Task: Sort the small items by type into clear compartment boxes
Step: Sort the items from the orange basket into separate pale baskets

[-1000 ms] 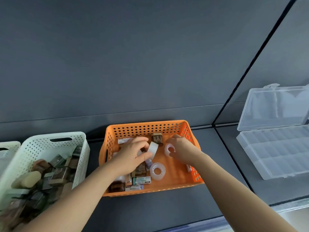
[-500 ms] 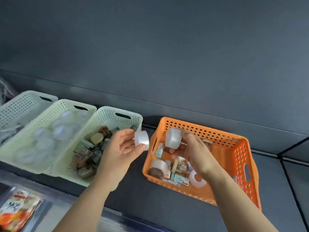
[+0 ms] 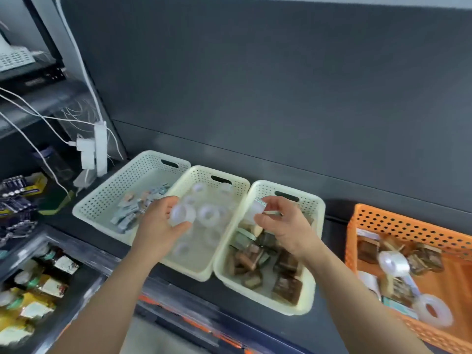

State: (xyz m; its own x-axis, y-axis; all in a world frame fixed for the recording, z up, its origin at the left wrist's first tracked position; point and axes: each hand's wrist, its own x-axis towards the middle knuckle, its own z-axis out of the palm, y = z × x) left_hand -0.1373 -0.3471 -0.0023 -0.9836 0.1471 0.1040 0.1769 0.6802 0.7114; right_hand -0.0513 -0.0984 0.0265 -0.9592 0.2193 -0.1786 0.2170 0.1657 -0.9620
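Two clear tape rolls are pinched for sorting with their kind: the left hand (image 3: pixel 161 223) holds the first roll (image 3: pixel 181 213) above the middle cream basket (image 3: pixel 189 270) of similar rolls, the right hand (image 3: pixel 283 226) the second roll (image 3: pixel 256 209) just beside its rim.

Honestly can't read a thing here; the packets (image 3: pixel 38 284) and battery packs (image 3: pixel 18 192) on the left have printing, all blurred.

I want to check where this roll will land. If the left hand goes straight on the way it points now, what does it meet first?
Probably the loose tape roll lying in the middle cream basket, just beyond the held tape roll in the left hand; depth is unclear.
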